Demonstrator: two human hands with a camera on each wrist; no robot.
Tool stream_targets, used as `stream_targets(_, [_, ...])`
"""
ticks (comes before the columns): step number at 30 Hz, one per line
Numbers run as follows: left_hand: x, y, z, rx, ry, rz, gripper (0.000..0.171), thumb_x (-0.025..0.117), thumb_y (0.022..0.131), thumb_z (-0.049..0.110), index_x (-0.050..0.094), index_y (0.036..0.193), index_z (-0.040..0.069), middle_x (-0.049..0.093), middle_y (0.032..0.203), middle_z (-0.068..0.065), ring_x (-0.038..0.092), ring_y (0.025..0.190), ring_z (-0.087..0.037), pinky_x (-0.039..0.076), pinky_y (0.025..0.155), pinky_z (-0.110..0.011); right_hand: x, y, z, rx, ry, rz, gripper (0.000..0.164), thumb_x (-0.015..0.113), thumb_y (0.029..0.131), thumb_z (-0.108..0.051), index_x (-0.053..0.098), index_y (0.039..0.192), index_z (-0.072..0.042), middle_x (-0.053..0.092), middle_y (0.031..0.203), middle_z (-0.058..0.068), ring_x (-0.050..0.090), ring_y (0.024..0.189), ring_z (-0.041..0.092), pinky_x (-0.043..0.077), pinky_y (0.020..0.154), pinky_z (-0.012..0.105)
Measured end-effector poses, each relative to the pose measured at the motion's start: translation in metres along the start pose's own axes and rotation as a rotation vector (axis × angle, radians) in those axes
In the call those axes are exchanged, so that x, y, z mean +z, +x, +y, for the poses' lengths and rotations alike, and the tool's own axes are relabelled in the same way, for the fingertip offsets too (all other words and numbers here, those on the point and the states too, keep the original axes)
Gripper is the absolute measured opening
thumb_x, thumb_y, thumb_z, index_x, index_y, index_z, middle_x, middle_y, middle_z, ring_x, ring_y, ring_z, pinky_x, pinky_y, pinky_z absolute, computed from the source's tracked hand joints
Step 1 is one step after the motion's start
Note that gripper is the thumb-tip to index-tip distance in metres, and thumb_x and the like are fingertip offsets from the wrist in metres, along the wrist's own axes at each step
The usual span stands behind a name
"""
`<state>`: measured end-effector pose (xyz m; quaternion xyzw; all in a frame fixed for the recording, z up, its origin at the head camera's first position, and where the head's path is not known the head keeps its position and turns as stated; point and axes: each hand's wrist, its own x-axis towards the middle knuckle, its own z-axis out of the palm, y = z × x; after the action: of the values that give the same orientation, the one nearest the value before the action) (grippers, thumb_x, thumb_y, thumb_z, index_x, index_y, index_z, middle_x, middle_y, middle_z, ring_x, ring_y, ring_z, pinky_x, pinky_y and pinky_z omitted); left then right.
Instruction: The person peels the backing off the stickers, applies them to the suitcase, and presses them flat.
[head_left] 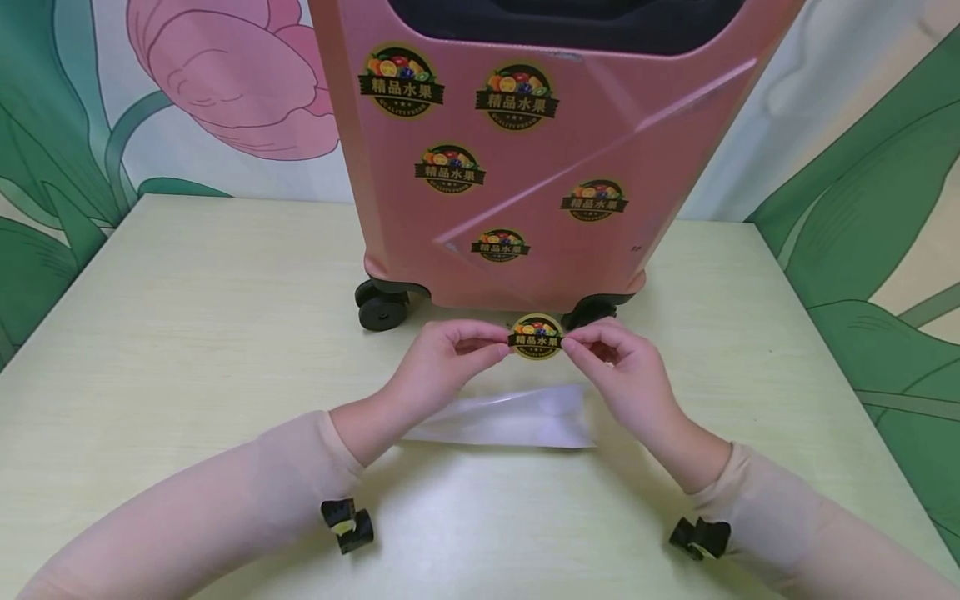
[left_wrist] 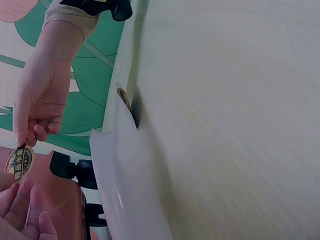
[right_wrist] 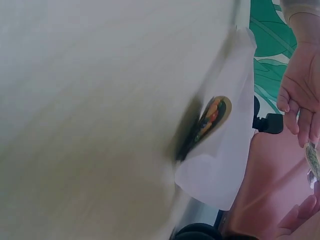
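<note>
Between my two hands a round black-and-gold sticker (head_left: 536, 337) with a fruit picture is stretched out, just in front of the suitcase's lower edge. My left hand (head_left: 450, 358) pinches its left edge between thumb and fingers. The right hand (head_left: 628, 367) pinches the opposite edge in the same way. Behind it stands a pink suitcase (head_left: 525, 283) bearing several matching stickers, one of them a lower sticker (head_left: 500, 247). Below the hands a curled white backing sheet (head_left: 510, 421) lies on the table. In the right wrist view a sticker (right_wrist: 214, 117) shows on the sheet's underside.
The suitcase stands on black wheels (head_left: 382, 310) at the back of the pale wooden table (head_left: 187, 333). A curtain (head_left: 247, 179) printed with flowers and leaves hangs behind. Black wrist devices (head_left: 348, 527) are strapped at both sleeves.
</note>
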<state>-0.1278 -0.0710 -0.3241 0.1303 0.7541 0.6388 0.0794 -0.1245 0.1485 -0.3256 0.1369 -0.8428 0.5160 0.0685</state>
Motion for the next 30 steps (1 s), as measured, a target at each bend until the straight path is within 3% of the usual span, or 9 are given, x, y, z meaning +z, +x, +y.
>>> stream_targets(7, [-0.007,0.006,-0.001,0.116,0.156,0.008,0.029,0.064,0.087,0.007,0.065,0.114,-0.002,0.069,0.1,-0.01,0.066,0.089,-0.017,0.052,0.076,-0.028,-0.009,0.005,-0.002,-0.077,-0.062,0.058,0.01,0.065,0.087,-0.007,0.068,0.09,0.001,0.059,0.084,0.003,0.053,0.072,0.013,0.044,0.066,0.018])
stream_targets(11, [-0.012,0.007,0.0,0.254,0.415,0.036,0.032,0.063,0.089,0.012,0.063,0.12,0.003,0.068,0.104,-0.006,0.064,0.093,-0.016,0.05,0.078,-0.032,-0.019,0.013,-0.003,-0.083,-0.027,0.122,0.012,0.064,0.088,-0.007,0.067,0.092,0.004,0.056,0.08,-0.003,0.051,0.071,0.012,0.043,0.062,0.017])
stream_targets(13, [-0.013,0.008,0.001,0.39,0.632,0.035,0.033,0.063,0.089,0.015,0.063,0.121,0.006,0.067,0.109,-0.005,0.062,0.099,-0.017,0.049,0.082,-0.035,-0.023,0.019,-0.003,-0.086,-0.016,0.147,0.013,0.064,0.088,-0.007,0.067,0.092,0.005,0.054,0.075,-0.004,0.048,0.068,0.012,0.04,0.058,0.018])
stream_targets(18, [-0.014,0.014,0.001,0.876,1.189,0.112,0.036,0.06,0.089,0.02,0.062,0.123,0.008,0.061,0.122,-0.005,0.054,0.114,-0.022,0.043,0.092,-0.036,-0.027,0.03,-0.002,-0.071,-0.012,0.176,0.015,0.064,0.088,-0.01,0.068,0.094,0.003,0.048,0.066,-0.002,0.041,0.062,0.013,0.035,0.052,0.02])
stream_targets(21, [-0.014,0.02,0.001,1.057,1.411,0.149,0.039,0.056,0.09,0.02,0.058,0.128,0.009,0.054,0.132,-0.005,0.045,0.125,-0.023,0.038,0.098,-0.039,-0.027,0.035,-0.002,-0.057,-0.007,0.191,0.015,0.065,0.088,-0.01,0.068,0.095,0.003,0.046,0.063,-0.002,0.039,0.06,0.012,0.033,0.051,0.02])
stream_targets(24, [-0.016,0.025,0.0,1.099,1.558,0.112,0.043,0.051,0.092,0.019,0.051,0.135,0.009,0.043,0.142,-0.006,0.033,0.133,-0.024,0.028,0.105,-0.044,-0.027,0.039,-0.002,-0.05,-0.003,0.206,0.015,0.064,0.088,-0.007,0.068,0.094,0.006,0.045,0.062,-0.003,0.038,0.058,0.012,0.032,0.05,0.02])
stream_targets(30, [-0.02,0.035,0.001,1.059,1.719,0.047,0.047,0.041,0.097,0.015,0.038,0.143,0.01,0.028,0.151,-0.004,0.02,0.139,-0.023,0.016,0.109,-0.048,-0.027,0.044,0.0,-0.055,0.005,0.226,0.016,0.064,0.088,-0.008,0.068,0.095,0.005,0.044,0.062,-0.003,0.038,0.058,0.011,0.031,0.048,0.019])
